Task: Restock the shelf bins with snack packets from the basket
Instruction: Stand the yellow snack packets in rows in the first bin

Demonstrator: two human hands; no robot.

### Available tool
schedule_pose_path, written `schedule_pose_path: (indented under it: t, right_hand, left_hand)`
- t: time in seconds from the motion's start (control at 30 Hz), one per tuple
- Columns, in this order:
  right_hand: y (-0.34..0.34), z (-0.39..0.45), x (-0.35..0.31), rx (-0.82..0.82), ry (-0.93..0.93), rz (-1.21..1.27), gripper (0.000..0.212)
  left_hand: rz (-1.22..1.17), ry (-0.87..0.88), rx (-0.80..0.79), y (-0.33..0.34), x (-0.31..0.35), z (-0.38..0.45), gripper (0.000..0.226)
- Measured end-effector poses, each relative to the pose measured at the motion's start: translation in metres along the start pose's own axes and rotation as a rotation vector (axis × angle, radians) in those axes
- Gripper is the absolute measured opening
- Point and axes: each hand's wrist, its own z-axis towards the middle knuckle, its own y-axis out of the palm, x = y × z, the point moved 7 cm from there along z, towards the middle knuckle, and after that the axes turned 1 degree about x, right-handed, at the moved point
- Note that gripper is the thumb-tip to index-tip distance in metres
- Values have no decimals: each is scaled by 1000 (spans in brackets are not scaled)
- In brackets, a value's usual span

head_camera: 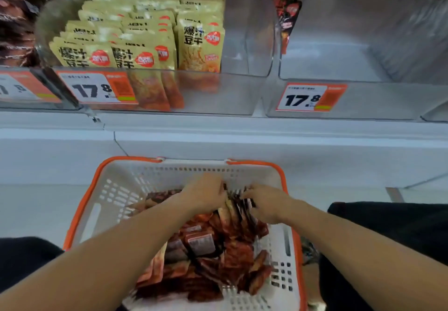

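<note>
Both hands are down in the white basket (101, 211) with the orange rim, at about 6 o'clock in the view, working the same upright bunch of dark red snack packets (236, 210) near the basket's far wall. The left hand (206, 193) has its fingers curled over the bunch from the 9 o'clock side, and the right hand (264, 202) pinches the packet tops from the 3 o'clock side; the two hands sit just apart, with the packet edges between them. More red packets (201, 257) lie loose across the basket floor toward 6 o'clock, leaving bare perforated wall at 9 o'clock. On the shelf above, the clear bin at 11 o'clock (218, 97) is packed with tan packets (198, 44) on its left, with open room along its right wall. The clear bin at 1 o'clock (363, 102) holds only a few dark red packets (288, 12) standing against its left wall, the rest open. Orange price tags (310, 97) sit on the bins' front edges.
</note>
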Motion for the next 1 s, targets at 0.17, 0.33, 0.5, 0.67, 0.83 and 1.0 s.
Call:
schedule_pose_path:
  t: [0.17, 0.33, 0.5, 0.67, 0.83, 1.0]
  right_hand:
    - [45, 9, -1, -18, -34, -147, 60]
    - [72, 19, 5, -108, 2, -117, 77]
    - [74, 29, 4, -121, 28, -50, 59]
    - [73, 34, 5, -125, 49, -15, 49]
    - [73, 35, 4, -137, 63, 16, 43]
    - [51, 40, 5, -96, 90, 219, 24]
  left_hand:
    - [-233, -225, -111, 80, -25, 11, 17]
    - [-315, -313, -77, 121, -30, 23, 32]
    - [-270, -346, -58, 128, -30, 25, 28]
    - [-391, -412, -70, 134, -41, 28, 31]
    - [-414, -384, -39, 136, -36, 23, 42]
    - [-266, -342, -120, 127, -32, 22, 17]
